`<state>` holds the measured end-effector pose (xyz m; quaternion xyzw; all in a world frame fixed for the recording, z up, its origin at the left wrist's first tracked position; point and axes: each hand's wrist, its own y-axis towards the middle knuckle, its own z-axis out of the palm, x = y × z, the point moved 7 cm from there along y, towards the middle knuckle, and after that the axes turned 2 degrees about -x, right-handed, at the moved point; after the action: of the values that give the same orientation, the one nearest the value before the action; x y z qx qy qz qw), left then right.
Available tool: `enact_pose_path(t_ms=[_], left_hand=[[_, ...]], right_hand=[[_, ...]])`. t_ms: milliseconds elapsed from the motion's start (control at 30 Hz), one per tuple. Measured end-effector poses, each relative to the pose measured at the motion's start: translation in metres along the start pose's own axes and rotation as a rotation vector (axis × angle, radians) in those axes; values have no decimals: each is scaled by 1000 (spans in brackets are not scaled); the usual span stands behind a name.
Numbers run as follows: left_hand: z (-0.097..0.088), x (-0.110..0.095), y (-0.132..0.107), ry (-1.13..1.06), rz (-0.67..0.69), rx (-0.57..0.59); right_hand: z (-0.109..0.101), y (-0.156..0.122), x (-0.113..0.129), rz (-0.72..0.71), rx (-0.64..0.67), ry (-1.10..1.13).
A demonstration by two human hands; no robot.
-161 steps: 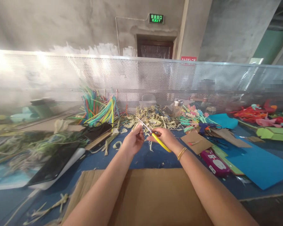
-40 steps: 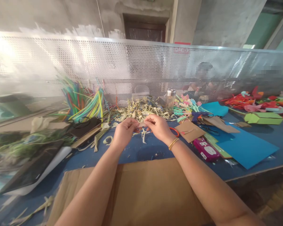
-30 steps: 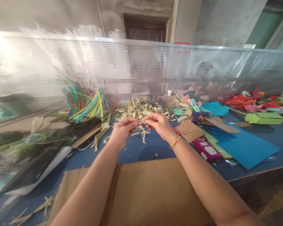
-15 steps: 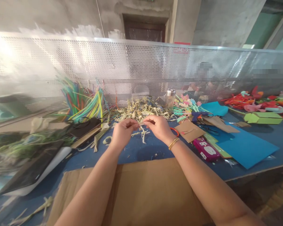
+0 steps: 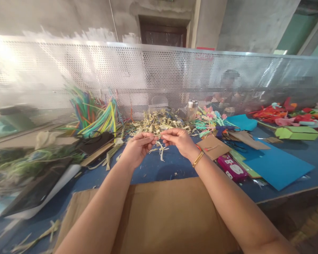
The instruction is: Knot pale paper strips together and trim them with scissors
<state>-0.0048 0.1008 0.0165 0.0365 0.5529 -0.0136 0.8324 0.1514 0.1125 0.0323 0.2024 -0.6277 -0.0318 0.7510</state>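
My left hand (image 5: 137, 149) and my right hand (image 5: 179, 141) meet above the blue table (image 5: 159, 173), each in a pinch. Between the fingertips runs a thin, pale strand (image 5: 158, 135), held by both hands; what it is made of is too small to tell. Just beyond them lies a heap of dried, pale leaf-like strips (image 5: 161, 120). A few loose strips (image 5: 162, 153) rest on the table below my fingers. A large sheet of cardboard (image 5: 169, 215) lies under my forearms.
Colourful pipe cleaners (image 5: 95, 114) stand at back left, beside a dark pad (image 5: 95, 143). To the right are blue sheets (image 5: 278, 162), a purple packet (image 5: 231, 167), paper-like flowers (image 5: 210, 116) and a glass jar (image 5: 192, 110). A perforated metal screen (image 5: 122, 77) spans the back.
My hands have drawn slightly apart, so more of the strand shows between them. The left hand has turned and dropped a little, and the right wrist has shifted slightly right.
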Motion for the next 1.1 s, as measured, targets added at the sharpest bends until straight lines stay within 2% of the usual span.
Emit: enact_pose_path(t_ms=[100, 200, 300, 400, 600, 767, 967, 1033, 1100], left_hand=[[0, 0, 0, 6, -1, -5], [-1, -4, -1, 113, 82, -37], [0, -9, -2, 264, 172, -66], [-1, -10, -1, 425, 207, -66], [-8, -15, 2, 844, 384, -139], [1, -22, -1, 1086, 523, -135], [-1, -20, 1, 1103, 499, -133], [-11, -22, 4, 1126, 481, -192], [-28, -25, 7, 1146, 452, -323]], right_hand=[[0, -1, 2, 15, -13, 8], [-1, -2, 4, -23, -27, -61], [-1, -1, 8, -101, -19, -192], [-1, -1, 10, -162, 1, -309], [-1, -3, 11, -212, 28, -555], [0, -2, 12, -261, 31, -806], [-3, 0, 13, -295, 54, -856], [-12, 3, 12, -277, 16, -869], [-28, 7, 9, -208, -72, -881]])
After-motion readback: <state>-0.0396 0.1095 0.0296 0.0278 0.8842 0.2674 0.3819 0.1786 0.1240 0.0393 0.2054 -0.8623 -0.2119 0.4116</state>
